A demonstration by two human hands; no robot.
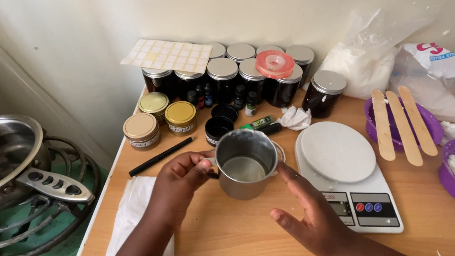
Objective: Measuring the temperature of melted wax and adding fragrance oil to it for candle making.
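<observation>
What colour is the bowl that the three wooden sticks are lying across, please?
The bowl under the wooden sticks is purple, seen in the head view.

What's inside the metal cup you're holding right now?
The metal cup, held by the left hand, contains a shallow pool of pale, clear liquid. The near wall hides part of the bottom, so I cannot see all of it.

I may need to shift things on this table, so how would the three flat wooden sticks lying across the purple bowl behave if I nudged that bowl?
The wooden sticks look thin, stiff and probably light. They only bridge the purple bowl rim, unsecured, so a nudge would likely slide them off or tip them inward. Being flat, they should skid rather than roll, perhaps toward the kitchen scale beside them.
</observation>
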